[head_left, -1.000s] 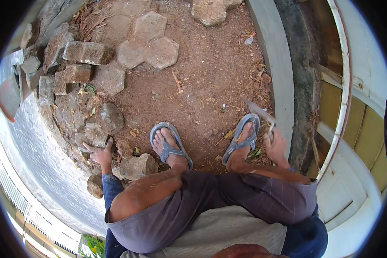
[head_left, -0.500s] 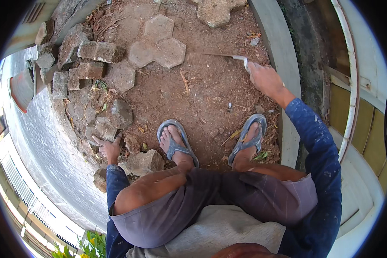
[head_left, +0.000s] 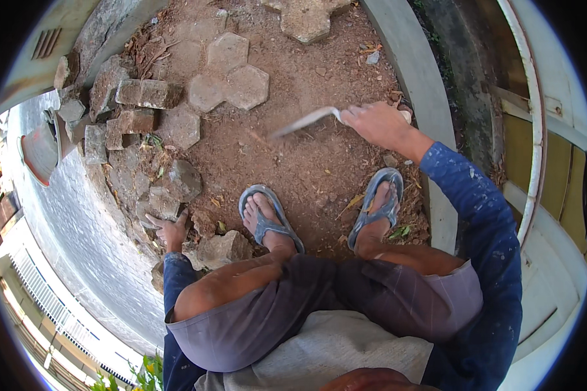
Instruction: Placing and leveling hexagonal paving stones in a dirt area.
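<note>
My right hand grips the handle of a metal trowel, whose motion-blurred blade points left over the reddish bare soil ahead of my feet. On the left, my left hand rests with fingers apart against a chunk of broken paving block, beside more rough pieces. My feet, in grey flip-flops, stand on the soil between the rubble and the concrete edging.
Hexagonal pavers lie ahead, with more at the top. Stacked blocks line the left, beside a grey bucket and the paved road. Concrete edging and a white metal frame run along the right.
My right hand has swung forward with the trowel from beside my right foot, then shifted left and slightly back, the blade now angled down-left. My left hand stays on the broken blocks.
</note>
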Action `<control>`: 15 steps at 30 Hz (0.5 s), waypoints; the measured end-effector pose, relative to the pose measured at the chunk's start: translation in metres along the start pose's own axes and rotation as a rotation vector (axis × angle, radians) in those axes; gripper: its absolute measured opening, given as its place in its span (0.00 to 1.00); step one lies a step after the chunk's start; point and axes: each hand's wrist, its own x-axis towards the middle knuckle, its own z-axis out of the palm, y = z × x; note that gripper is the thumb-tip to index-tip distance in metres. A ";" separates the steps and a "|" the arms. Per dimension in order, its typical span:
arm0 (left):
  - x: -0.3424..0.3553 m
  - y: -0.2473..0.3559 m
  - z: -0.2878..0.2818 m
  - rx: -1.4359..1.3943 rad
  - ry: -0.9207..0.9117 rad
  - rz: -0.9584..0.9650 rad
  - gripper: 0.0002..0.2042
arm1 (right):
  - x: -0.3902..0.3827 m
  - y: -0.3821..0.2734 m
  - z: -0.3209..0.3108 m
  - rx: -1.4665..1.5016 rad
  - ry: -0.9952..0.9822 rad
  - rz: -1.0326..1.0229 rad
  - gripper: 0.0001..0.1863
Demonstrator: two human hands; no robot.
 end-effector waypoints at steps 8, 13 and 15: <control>-0.006 0.016 -0.002 -0.034 -0.001 0.001 0.72 | -0.041 0.047 -0.019 0.122 -0.071 0.060 0.09; 0.006 -0.004 -0.004 -0.012 -0.002 -0.005 0.73 | -0.048 0.013 0.005 0.106 -0.126 0.011 0.09; -0.001 0.006 -0.005 -0.016 0.002 -0.030 0.70 | -0.068 -0.003 -0.002 0.128 -0.146 -0.050 0.10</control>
